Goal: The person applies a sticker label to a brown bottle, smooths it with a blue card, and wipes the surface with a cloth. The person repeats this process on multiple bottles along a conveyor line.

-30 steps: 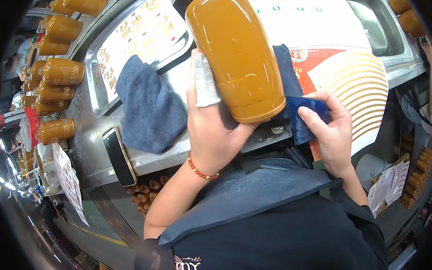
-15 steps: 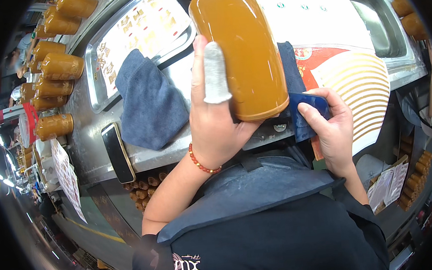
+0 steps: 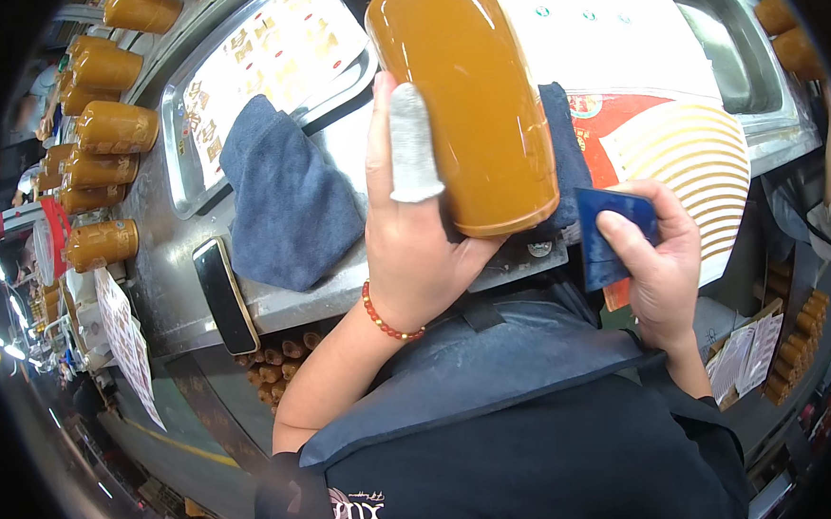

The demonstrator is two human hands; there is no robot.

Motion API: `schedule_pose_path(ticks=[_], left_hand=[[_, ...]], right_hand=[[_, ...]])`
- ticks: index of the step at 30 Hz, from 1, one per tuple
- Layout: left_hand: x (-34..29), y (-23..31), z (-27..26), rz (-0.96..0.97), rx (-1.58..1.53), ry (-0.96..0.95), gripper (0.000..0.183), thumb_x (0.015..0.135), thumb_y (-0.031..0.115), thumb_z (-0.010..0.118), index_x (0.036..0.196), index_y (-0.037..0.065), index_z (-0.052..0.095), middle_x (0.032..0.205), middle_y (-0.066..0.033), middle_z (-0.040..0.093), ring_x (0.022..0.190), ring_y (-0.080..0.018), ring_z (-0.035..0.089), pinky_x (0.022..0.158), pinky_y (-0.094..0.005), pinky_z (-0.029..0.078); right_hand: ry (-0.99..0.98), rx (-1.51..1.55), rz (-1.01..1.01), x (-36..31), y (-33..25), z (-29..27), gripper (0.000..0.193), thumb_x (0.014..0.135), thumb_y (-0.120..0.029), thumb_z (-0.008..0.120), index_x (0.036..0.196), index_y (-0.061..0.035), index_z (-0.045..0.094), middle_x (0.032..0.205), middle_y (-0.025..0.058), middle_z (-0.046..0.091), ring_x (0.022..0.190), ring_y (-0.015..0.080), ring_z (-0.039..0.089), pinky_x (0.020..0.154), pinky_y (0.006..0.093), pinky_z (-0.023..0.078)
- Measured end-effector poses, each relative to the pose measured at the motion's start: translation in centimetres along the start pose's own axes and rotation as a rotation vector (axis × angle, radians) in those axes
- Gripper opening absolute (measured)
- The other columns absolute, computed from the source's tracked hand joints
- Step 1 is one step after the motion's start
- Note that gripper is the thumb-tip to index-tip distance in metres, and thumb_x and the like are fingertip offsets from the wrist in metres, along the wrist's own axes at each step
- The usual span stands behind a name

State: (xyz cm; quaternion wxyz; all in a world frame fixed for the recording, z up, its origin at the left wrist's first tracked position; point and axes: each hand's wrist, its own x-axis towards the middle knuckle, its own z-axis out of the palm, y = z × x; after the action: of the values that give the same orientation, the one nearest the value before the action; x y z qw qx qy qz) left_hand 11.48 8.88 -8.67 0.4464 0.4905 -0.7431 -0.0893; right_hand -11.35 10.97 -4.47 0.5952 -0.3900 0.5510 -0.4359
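A large glossy amber-brown jar [image 3: 468,104] lies tilted over the metal bench, its rounded end toward me. My left hand [image 3: 414,231] steadies it, fingers stretched along its left side and thumb at its near end. One finger wears a grey-white cloth cover [image 3: 414,145]. Between the thumb and fingers of my right hand [image 3: 658,254] is a flat blue scraper [image 3: 612,233], just right of the jar's near end and apart from it. A dark blue cloth [image 3: 566,150] shows partly behind the jar.
Left of my hand lie a folded blue-grey cloth [image 3: 284,206], a phone [image 3: 225,295] and a metal tray [image 3: 180,169] with a label sheet [image 3: 275,59]. Several brown jars [image 3: 101,169] line the left. At right are gold-striped white sheets [image 3: 691,167] and a metal sink [image 3: 731,50].
My right hand has moved the blue scraper to the right and slightly toward me, away from the jar. My left hand and the jar stay nearly in place.
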Motion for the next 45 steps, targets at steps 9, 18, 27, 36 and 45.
schedule_pose_path(ticks=[9,18,27,36,45], left_hand=[[-1.4,0.4,-1.1,-0.257,-0.424,-0.174,0.105,0.09,0.02,0.078,0.163,-0.006,0.007,0.166,-0.0215,0.024,0.153,-0.0299,0.028,0.124,-0.0406,0.023],[-1.4,1.4,-0.8,-0.338,-0.53,-0.157,0.098,0.092,0.004,0.071,0.163,-0.004,0.005,0.164,-0.0205,0.028,0.15,-0.0288,0.034,0.122,-0.0408,0.029],[-1.4,0.9,-0.9,-0.363,-0.444,-0.156,0.102,0.087,0.023,0.081,0.16,-0.006,0.016,0.161,-0.0254,0.021,0.152,-0.0382,0.025,0.124,-0.0466,0.021],[-1.2,1.0,-1.1,-0.364,-0.423,-0.181,0.102,0.085,0.02,0.08,0.159,-0.007,0.016,0.161,-0.0254,0.021,0.153,-0.0389,0.023,0.124,-0.048,0.02],[-0.9,1.3,-1.3,-0.29,-0.365,-0.145,0.107,0.081,0.025,0.086,0.159,-0.006,0.021,0.162,-0.0265,0.023,0.153,-0.0393,0.023,0.124,-0.0482,0.021]], right_hand=[[-0.063,0.141,-0.089,1.3,0.0,0.2,0.019,0.109,-0.014,0.056,0.116,-0.0007,0.068,0.103,-0.0016,0.067,0.095,0.0025,0.058,0.086,0.0193,0.048],[-0.25,-0.078,-0.045,2.7,0.0,2.2,0.025,0.091,-0.009,0.08,0.098,-0.0051,0.057,0.088,-0.0009,0.063,0.084,0.0042,0.061,0.077,0.0193,0.05],[-0.273,0.019,0.093,3.1,-0.4,1.7,0.026,0.091,-0.008,0.08,0.098,-0.0052,0.056,0.089,-0.0003,0.065,0.084,0.0046,0.062,0.077,0.0192,0.051],[-0.265,-0.055,0.022,3.1,-0.4,2.5,0.03,0.09,-0.01,0.082,0.096,-0.0064,0.053,0.085,-0.0017,0.063,0.082,0.0038,0.062,0.073,0.0182,0.05],[-0.296,0.114,0.11,3.6,-0.2,0.9,0.017,0.101,-0.021,0.071,0.098,-0.0084,0.06,0.079,-0.0025,0.064,0.076,0.0046,0.062,0.07,0.0181,0.046]])
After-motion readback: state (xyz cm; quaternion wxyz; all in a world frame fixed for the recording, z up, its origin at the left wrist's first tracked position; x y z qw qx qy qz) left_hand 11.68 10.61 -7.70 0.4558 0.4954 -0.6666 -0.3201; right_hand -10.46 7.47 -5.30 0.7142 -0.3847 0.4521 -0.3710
